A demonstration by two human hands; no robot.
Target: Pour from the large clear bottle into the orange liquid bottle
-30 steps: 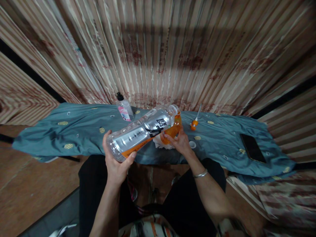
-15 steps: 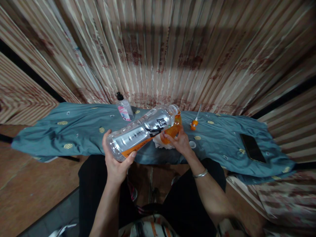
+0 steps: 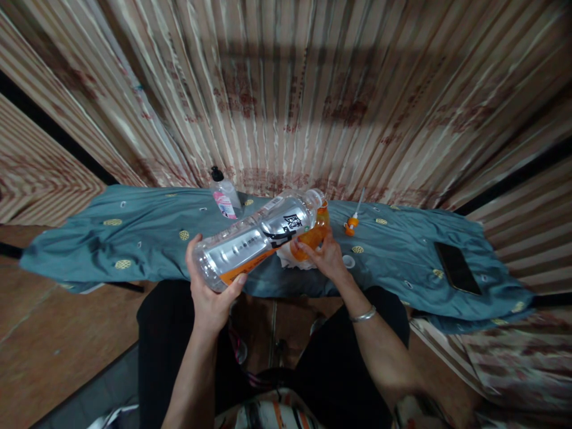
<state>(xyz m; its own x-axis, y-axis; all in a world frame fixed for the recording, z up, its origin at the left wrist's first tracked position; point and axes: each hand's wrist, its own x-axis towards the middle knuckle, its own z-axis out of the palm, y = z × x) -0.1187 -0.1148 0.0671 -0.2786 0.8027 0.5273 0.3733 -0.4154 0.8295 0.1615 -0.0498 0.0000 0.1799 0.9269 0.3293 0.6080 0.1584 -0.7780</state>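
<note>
Inspector: Only your left leg has moved since the earlier frame, its knee sitting slightly further out; both hands and both bottles keep their places.

Operator: State of the left hand?

Inspector: Your left hand is clamped on the base end of a large clear plastic bottle with a silver-and-orange label, thumb along the near side. You have it tilted, mouth end raised to the right.

Operator: And the right?

Inspector: Your right hand, silver bracelet at the wrist, is clamped on a small translucent orange bottle. Its neck lies right at the large bottle's mouth; whether the two touch, or liquid is passing, cannot be told. Crumpled white tissue shows at its base.

Operator: Surroundings?

Inspector: To the right of that orange bottle, on your teal pineapple-print cloth, lie an orange pump top with a pale tube and, nearer you, a round white plastic cap. A black rectangular phone lies well apart, far right. A clear bottle with a black pump and pink label stands left, near the striped beige curtain.
</note>
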